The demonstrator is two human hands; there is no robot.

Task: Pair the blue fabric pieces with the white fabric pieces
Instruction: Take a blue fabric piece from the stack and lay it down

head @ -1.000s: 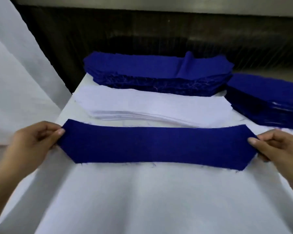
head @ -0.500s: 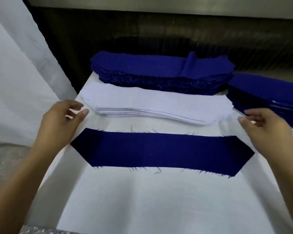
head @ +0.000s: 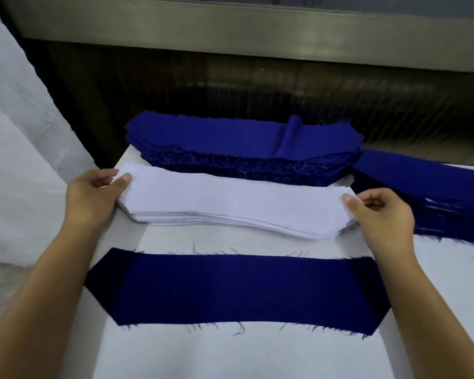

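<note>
One blue piece (head: 236, 291) is laid flat, unpaired, on the counter (head: 230, 356), the white stack (head: 230, 206) just behind it is pinched at both ends by left hand (head: 93, 198) and right hand (head: 381, 214) fingers, and a thick blue stack (head: 216, 135) is left, so pairing is judged barely begun.

Garment workshop: white fabric stack (head: 230, 203), blue fabric stacks (head: 216, 135).

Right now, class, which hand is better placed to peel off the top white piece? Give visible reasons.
Probably right: the right hand pinches the white stack where its layers fan apart; the left hand grips a tighter end.
</note>
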